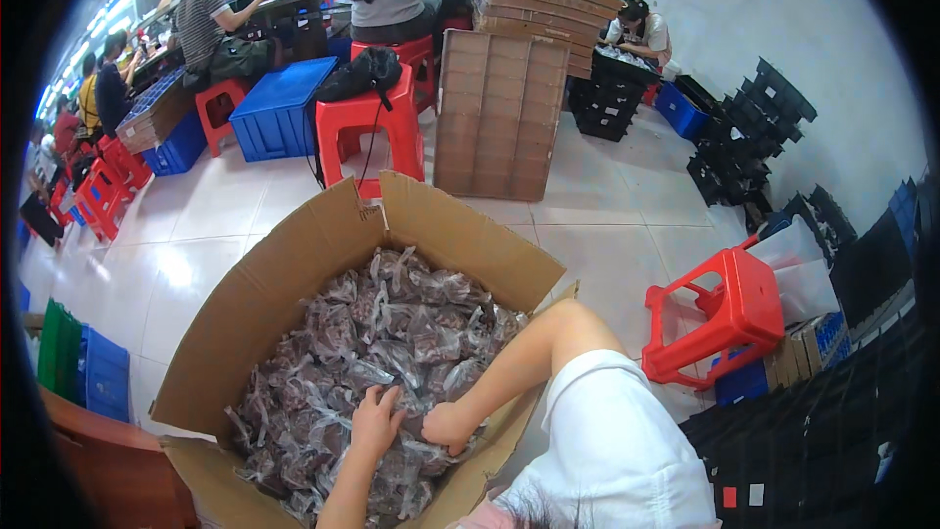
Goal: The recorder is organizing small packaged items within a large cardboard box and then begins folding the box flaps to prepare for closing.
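The person's left forearm point(345, 488) rises from the lower edge, and the left hand point(378, 418) lies over the clear plastic bags point(338, 387) with its fingers pointing forward and slightly bent. Its grip is loose and parted, with the fingers apart and the thumb out to the right, resting on the plastic.

The right arm leaves a short white sleeve point(627, 431), bends sharply at the elbow and reaches back down to the left. The right hand point(448, 427) is just beside the left one, knuckles up and fingers curled down among the bags. Its fingertips are hidden, so I cannot tell whether that grip has closed on a bag.

The bags, with brownish contents, are heaped inside a large open cardboard box point(240, 309), its flaps standing up around them. Both hands are over the front part of the heap.

A small dark handwritten mark point(368, 216) sits near the edge of the box's far flap. At lower right, a red label point(729, 497) and a white label point(756, 495) are side by side on a black stack point(813, 451). Beyond the box, a red stool point(370, 127) carries a black bag point(362, 75).
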A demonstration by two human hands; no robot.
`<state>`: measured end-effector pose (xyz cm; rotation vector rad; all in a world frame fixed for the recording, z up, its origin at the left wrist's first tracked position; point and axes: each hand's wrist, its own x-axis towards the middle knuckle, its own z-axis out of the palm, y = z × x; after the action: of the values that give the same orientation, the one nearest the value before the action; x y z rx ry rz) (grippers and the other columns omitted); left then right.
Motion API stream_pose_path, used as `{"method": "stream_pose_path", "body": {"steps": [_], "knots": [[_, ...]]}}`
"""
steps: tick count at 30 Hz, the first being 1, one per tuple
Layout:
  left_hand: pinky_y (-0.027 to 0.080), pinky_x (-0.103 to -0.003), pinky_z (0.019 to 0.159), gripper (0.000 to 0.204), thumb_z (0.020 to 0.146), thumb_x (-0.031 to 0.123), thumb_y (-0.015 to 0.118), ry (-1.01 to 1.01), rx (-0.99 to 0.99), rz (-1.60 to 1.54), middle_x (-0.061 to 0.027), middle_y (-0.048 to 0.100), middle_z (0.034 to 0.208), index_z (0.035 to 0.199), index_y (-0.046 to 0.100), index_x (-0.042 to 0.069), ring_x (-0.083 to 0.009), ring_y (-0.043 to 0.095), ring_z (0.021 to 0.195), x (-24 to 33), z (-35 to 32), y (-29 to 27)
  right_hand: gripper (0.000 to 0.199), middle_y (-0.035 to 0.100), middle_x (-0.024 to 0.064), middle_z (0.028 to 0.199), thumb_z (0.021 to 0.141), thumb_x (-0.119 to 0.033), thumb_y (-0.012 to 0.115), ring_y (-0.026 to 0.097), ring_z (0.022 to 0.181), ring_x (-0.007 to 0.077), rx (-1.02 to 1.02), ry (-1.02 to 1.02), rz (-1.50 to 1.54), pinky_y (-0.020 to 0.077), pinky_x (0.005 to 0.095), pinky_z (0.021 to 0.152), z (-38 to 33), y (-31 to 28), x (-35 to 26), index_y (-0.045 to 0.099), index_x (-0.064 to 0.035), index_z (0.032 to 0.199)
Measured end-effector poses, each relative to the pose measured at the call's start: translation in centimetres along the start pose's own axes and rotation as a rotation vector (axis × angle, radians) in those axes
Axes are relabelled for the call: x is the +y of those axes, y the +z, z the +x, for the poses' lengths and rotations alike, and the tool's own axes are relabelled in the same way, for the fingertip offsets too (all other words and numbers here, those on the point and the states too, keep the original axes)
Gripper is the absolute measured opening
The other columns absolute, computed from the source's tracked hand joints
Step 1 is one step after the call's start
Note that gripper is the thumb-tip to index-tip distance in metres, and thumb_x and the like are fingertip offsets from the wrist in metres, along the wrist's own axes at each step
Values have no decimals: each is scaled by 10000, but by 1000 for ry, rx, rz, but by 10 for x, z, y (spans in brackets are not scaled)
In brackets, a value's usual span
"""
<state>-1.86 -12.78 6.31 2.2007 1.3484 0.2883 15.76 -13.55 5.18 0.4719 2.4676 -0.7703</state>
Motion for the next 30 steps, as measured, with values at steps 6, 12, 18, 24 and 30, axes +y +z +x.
{"method": "stream_pose_path", "body": {"steps": [6, 12, 18, 24, 30], "knots": [[429, -450, 873, 327, 824, 214, 601, 61, 120, 37, -213, 454, 1269, 1134, 566, 113, -394, 513, 1043, -19, -13, 27, 372, 545, 159, 936, 654, -272, 693, 618, 710, 356, 329, -227, -290, 529, 438, 650, 23, 50, 14, 607, -14, 908], [396, -440, 944, 483, 844, 240, 591, -43, 101, -142, -265, 422, 1279, 1272, 455, 64, -444, 439, 1131, -12, -17, 6, 475, 453, 149, 1090, 668, -287, 692, 549, 938, 369, 142, -118, -80, 498, 448, 729, -6, 26, 15, 542, -85, 1071], [455, -407, 859, 425, 782, 255, 629, -201, -238, 184, -180, 574, 1066, 1171, 551, 102, -330, 559, 1000, -18, -94, -85, 285, 522, 80, 958, 691, -228, 578, 503, 921, 239, 182, -257, -431, 429, 387, 811, 11, 23, 3, 576, -90, 941], [422, -396, 896, 429, 812, 112, 591, -399, -35, 86, -163, 539, 1152, 1222, 491, 33, -351, 515, 1054, 15, -194, -160, 631, 455, 138, 1196, 663, -299, 711, 489, 1007, 278, 282, -198, -329, 447, 377, 801, -19, 15, 2, 490, -86, 1214], [393, -332, 939, 358, 832, 91, 570, -549, 404, 10, -150, 522, 1244, 1187, 555, 50, -297, 514, 1131, 12, -276, -156, 450, 479, 154, 1127, 779, -205, 643, 518, 959, 355, 470, -251, 1, 459, 428, 761, -15, -1, 3, 500, -66, 1182]]}}
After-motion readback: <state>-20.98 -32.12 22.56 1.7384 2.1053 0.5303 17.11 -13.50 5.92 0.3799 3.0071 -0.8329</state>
